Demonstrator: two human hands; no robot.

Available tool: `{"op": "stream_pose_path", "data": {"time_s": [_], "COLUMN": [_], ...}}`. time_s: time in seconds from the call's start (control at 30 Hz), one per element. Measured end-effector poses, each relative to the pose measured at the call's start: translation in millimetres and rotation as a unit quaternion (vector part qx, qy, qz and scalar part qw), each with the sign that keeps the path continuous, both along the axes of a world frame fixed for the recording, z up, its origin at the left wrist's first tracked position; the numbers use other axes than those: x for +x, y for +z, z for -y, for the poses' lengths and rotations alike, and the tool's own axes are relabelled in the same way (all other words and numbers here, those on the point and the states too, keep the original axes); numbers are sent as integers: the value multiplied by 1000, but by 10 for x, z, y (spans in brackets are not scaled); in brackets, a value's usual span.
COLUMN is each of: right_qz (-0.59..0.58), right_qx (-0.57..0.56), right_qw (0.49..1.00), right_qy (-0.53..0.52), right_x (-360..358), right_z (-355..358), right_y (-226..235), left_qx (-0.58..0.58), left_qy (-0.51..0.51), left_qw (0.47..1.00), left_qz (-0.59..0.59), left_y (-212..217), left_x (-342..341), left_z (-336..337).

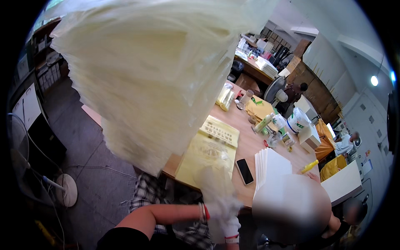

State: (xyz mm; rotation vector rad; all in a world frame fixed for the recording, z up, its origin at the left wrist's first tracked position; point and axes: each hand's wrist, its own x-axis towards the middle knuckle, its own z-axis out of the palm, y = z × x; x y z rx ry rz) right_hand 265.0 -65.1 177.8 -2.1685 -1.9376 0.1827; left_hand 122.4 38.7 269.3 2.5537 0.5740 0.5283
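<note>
White gloves cover both of my hands, which overlap at the table's near edge. My left hand reaches in from the lower left, a band and a bracelet at its wrist. Just below it is my right hand, above a red-and-white wristband. Motion smears the fingers, so whether they hold anything is unclear. Beyond the hands lies a flat yellow printed plastic bag, its near part behind a pale blur. A big, crinkled, pale-yellow translucent plastic sheet hangs across the upper left, hiding much of the table. What supports it is not visible.
Right of the bag lie a black phone and white card stacks. Farther back are brown envelopes, bottles and a white tub. A person sits at right. A fan base stands on the left floor.
</note>
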Motion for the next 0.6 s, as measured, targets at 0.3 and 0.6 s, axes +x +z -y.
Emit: {"op": "stream_pose_path", "data": {"time_s": [0.3, 0.6], "right_qz": [-132, -140], "right_qx": [255, -65], "right_qw": [939, 970], "right_qy": [-188, -188], "right_x": [-326, -37], "right_z": [-696, -927], "right_y": [-262, -192], "left_qx": [58, -318], "left_qy": [54, 346], "left_qw": [996, 831], "left_qz": [30, 297], "left_y": [-1424, -1658], "left_x": [-434, -1104], "left_z": [-241, -846]}}
